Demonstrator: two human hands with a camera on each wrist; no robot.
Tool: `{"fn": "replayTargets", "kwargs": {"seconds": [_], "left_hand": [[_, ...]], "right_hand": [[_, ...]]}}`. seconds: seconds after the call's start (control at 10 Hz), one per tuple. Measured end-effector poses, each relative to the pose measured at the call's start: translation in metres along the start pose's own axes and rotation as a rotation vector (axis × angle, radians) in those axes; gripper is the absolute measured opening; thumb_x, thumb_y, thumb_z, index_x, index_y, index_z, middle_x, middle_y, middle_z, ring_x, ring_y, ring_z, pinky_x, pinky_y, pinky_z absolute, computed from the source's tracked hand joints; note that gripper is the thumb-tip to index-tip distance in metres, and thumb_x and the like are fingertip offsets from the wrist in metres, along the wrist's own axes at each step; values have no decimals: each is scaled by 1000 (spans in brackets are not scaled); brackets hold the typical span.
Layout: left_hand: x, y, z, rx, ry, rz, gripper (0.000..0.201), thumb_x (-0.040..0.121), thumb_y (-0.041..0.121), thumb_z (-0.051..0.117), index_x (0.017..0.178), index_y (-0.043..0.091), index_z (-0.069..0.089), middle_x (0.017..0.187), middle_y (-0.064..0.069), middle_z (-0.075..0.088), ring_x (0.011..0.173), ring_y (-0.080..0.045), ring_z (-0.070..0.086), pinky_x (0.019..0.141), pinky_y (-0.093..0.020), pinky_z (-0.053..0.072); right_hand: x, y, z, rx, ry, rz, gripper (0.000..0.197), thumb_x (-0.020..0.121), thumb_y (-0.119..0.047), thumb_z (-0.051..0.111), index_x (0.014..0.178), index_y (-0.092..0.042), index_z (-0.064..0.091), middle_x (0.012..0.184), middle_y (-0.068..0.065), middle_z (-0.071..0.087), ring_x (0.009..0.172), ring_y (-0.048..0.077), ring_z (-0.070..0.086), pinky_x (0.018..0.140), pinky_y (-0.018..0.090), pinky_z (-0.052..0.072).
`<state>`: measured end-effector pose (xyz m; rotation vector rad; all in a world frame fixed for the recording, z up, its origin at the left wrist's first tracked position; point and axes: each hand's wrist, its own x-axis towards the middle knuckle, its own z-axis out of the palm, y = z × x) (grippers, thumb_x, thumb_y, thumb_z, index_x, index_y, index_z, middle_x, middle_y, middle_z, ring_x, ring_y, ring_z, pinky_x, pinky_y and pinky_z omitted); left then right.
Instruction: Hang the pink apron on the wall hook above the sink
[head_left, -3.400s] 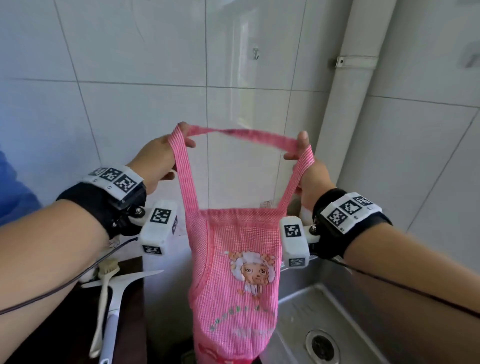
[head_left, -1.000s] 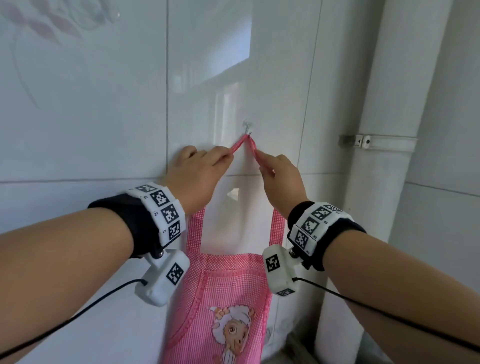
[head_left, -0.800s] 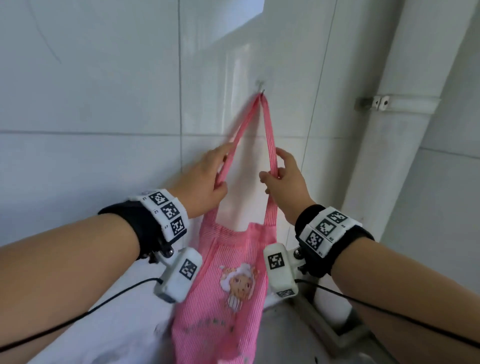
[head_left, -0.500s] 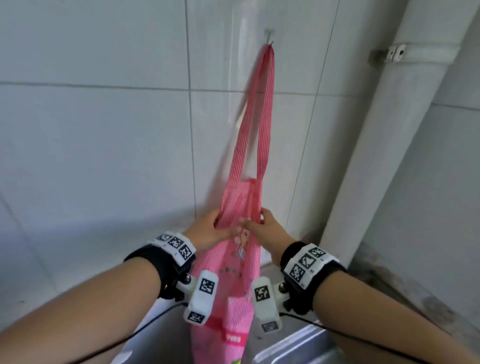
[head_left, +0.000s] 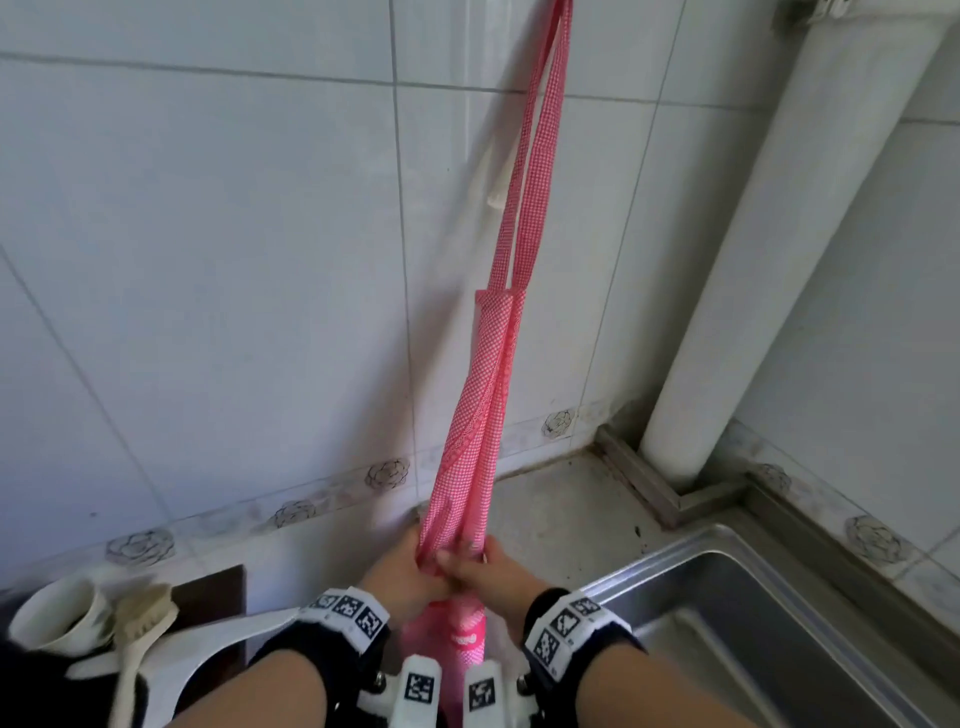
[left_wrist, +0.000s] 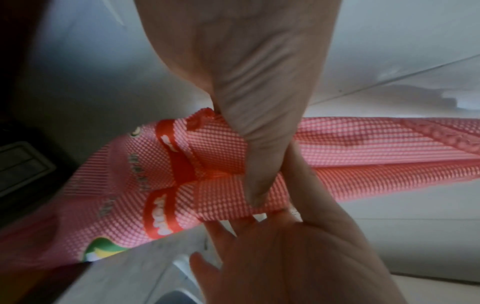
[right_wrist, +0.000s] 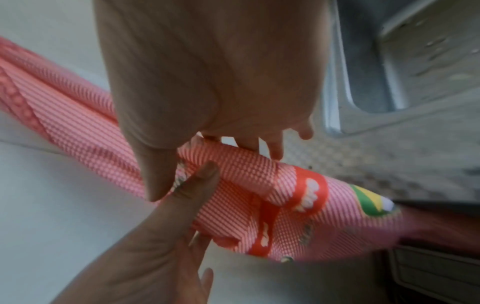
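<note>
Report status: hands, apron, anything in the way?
Left hand and right hand both grip the pink apron low down. Strap runs taut up the wall, hook out of frame. Sink below right, nothing blocking.

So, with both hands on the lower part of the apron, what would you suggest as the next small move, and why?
Probably let go with both hands. The apron hangs taut by its strap, which runs up the wall out of view towards the hook. The left hand and right hand pinch its gathered lower part beside the sink, so it looks hung.
</note>
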<state>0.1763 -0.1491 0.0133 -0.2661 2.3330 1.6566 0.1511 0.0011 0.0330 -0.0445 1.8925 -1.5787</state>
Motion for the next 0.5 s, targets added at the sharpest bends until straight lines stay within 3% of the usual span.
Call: {"fn": "replayTargets", "kwargs": {"seconds": [0.1, 0.2, 0.3, 0.4, 0.5], "left_hand": [[-23, -20, 2, 5, 64, -36, 62, 62, 16, 84, 118, 27, 58, 101, 1, 76, 90, -7, 71, 76, -19, 55], [-45, -34, -2, -12, 81, -89, 55, 62, 5, 83, 114, 12, 66, 87, 2, 80, 80, -7, 74, 74, -23, 58], [-74, -32, -7, -57, 96, -103, 35, 71, -2, 77, 104, 9, 71, 73, 5, 79, 67, -5, 74, 58, -15, 55], [-108, -25, -17, -119, 110, -108, 17, 77, 9, 78, 93, 13, 74, 73, -5, 79, 68, -18, 75, 59, -23, 57], [-117, -36, -26, -119, 205, -84, 29, 73, 24, 81, 100, 19, 72, 87, -12, 78, 79, -27, 73, 77, -35, 57]], "right_hand": [[-13, 19, 26, 104, -63, 17, 36, 94, -13, 56, 128, -3, 53, 126, 17, 63, 91, 13, 65, 72, 14, 54], [-38, 19, 48, 190, -132, 164, 18, 101, -17, 42, 106, -11, 58, 97, 13, 68, 70, 13, 59, 56, 18, 53], [-55, 21, 60, 236, -190, 241, 29, 101, -25, 39, 123, -11, 53, 88, 8, 63, 69, 18, 61, 56, 25, 53], [-81, 14, 68, 223, -205, 271, 25, 101, -26, 40, 111, -11, 58, 92, 8, 64, 72, 18, 62, 55, 23, 52], [-100, 7, 67, 199, -113, 240, 15, 99, -16, 44, 95, -12, 58, 79, 4, 58, 64, 15, 55, 46, 15, 47]]}}
